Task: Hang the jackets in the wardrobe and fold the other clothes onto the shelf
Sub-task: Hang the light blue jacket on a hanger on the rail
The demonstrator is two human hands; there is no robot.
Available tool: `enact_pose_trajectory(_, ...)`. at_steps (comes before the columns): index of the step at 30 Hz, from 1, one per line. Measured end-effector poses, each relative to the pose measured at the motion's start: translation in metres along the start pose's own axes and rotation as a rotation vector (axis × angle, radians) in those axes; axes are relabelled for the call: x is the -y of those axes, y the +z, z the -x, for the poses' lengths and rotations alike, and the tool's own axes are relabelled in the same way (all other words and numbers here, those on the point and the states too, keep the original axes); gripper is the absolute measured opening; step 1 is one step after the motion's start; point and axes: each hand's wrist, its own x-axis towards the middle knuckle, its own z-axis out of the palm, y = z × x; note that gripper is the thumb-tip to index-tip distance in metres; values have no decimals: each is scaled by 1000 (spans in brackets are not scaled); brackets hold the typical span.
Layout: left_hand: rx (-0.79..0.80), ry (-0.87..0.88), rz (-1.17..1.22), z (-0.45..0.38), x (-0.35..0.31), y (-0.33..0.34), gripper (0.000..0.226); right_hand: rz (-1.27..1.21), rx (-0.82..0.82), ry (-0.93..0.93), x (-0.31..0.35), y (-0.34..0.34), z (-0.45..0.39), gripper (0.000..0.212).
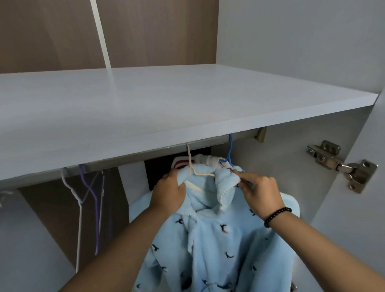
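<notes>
Hands point(170, 192) point(260, 190) gripping jacket point(215, 246) collar

Jacket point(218, 246): soft fleece cloth, fluffy, matt, pale blue w/ small dark print. Shelf point(139, 108): smooth laminate, faint wood grain, slight sheen. Back panel point(44, 30): brown wood-look, matt. Rail point(155, 151) & door hinge point(343, 166): shiny metal. Hangers point(86, 193): thin coated wire. Bracelet point(278, 215): glossy black beads.
</notes>
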Motion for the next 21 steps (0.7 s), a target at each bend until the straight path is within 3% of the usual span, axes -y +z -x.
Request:
enact_pose_trajectory(6,14,-39,61,8,-11,1,32,-39,22,-56,26,11,-22,28)
enact_pose_trajectory(12,25,31,-21,10,5,-12,25,4,240,-136,40,18,-31,39)
enact_pose_trajectory(18,76,-227,-187,30,79,-31,30,-30,241,-108,25,21,-11,33)
enact_pose_trajectory(21,72,-274,-145,37,96,-36,33,-54,131,-128,24,21,-6,34)
